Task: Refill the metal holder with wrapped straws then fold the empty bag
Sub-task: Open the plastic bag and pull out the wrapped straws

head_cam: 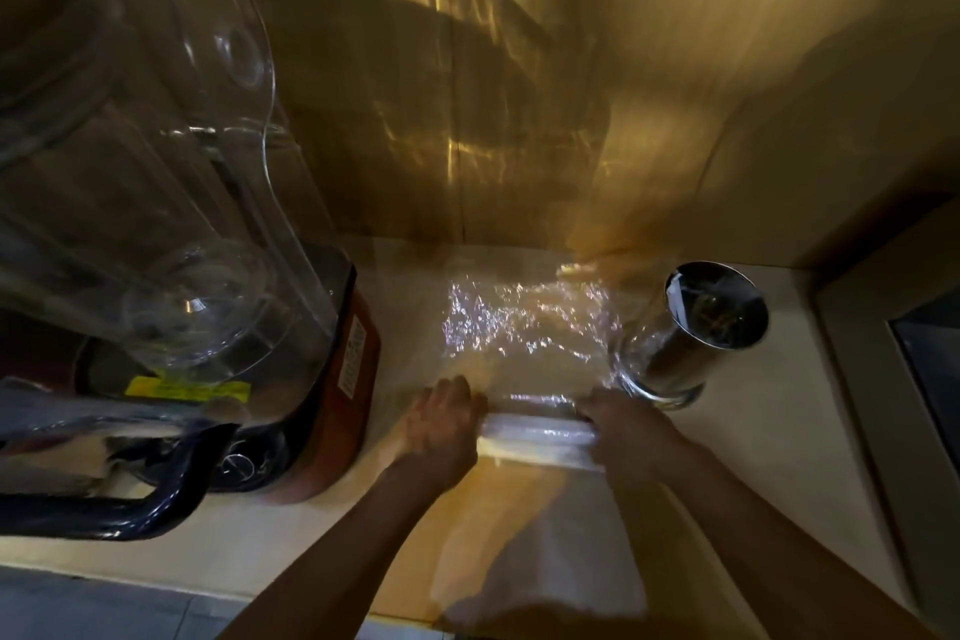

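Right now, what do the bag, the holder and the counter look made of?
Bag: thin clear plastic film, glossy, judging by the crinkled sparkle and the counter showing through. Holder: polished metal, probably stainless steel, with mirror-like reflections on its wall and rim. Counter: smooth pale matte surface, possibly laminate or stone; lighting leaves that open.

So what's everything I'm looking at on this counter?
Blender: one, clear jar and cover on a red-and-black base, left side of the counter.
Plastic bag: one, clear and crinkled, flat on the counter between blender and holder, its near end rolled up.
Metal holder: one, shiny steel, upright at right, touching the bag's edge; contents too dark to tell.
Counter: one, pale beige.
Wall: brown, behind the counter.
Left hand: on the roll's left end.
Right hand: on the roll's right end.
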The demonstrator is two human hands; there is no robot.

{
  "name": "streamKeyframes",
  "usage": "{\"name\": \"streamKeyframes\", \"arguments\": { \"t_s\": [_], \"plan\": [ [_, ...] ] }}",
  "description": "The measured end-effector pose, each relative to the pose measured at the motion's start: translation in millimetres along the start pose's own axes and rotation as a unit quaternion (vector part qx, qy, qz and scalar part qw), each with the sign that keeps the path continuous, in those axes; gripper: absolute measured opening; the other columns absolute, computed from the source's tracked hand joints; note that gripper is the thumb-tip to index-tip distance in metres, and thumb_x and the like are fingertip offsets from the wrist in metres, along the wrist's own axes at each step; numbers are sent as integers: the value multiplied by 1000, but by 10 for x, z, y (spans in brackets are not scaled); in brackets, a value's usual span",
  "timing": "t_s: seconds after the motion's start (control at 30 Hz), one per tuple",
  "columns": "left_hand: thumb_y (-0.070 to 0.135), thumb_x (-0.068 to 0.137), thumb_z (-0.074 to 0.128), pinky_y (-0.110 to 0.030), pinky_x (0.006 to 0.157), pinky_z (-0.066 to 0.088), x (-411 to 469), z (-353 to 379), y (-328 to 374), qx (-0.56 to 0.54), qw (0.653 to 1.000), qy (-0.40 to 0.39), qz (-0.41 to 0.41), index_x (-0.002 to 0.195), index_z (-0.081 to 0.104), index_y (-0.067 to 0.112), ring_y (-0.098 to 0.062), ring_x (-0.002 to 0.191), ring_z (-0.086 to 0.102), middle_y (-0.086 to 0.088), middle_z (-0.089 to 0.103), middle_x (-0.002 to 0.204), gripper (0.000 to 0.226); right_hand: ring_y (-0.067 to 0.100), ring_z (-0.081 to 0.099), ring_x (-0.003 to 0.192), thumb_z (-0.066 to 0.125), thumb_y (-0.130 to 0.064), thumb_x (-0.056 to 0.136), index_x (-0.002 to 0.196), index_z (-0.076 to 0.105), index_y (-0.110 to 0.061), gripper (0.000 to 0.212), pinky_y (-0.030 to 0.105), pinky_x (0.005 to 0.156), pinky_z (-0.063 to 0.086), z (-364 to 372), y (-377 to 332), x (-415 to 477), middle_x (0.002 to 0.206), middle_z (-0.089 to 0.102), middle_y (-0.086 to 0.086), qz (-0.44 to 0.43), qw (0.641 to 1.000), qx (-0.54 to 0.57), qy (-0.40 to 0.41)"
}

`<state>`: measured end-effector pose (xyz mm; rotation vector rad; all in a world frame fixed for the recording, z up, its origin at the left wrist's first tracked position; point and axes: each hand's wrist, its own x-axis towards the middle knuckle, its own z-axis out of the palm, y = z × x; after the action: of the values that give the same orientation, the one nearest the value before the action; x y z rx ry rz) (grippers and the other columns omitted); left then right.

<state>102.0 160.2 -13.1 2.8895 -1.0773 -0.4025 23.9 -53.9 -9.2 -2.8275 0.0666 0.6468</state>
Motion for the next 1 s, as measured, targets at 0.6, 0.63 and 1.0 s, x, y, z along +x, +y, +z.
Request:
{"name": "streamKeyframes", "arguments": {
  "t_s": [0.6,0.63,1.0],
  "plan": [
    [52,72,51,-28,84,37,-742,481,107,-52,995,81,13,92,64,27,-14,84,67,8,70,93,35,23,65,86,59,-34,80,81,67,-15,21,28,76,46,439,-101,-455,87,70,6,-61,992,47,96],
    [50,74,51,-28,84,42,-718,461,123,-47,995,90,8,90,65,26,-13,81,68,8,71,89,32,27,63,87,56,-28,83,79,66,-12,19,30,75,44,403,-120,-434,88,69,10,-23,992,90,87],
    [57,92,21,-29,111,-18,-641,683,145,-83,997,5,9,144,8,37,-26,143,-4,2,1,156,57,35,63,90,70,-33,76,117,50,-14,49,50,83,51,188,-107,-66,101,66,14,297,801,492,169]
  ]
}}
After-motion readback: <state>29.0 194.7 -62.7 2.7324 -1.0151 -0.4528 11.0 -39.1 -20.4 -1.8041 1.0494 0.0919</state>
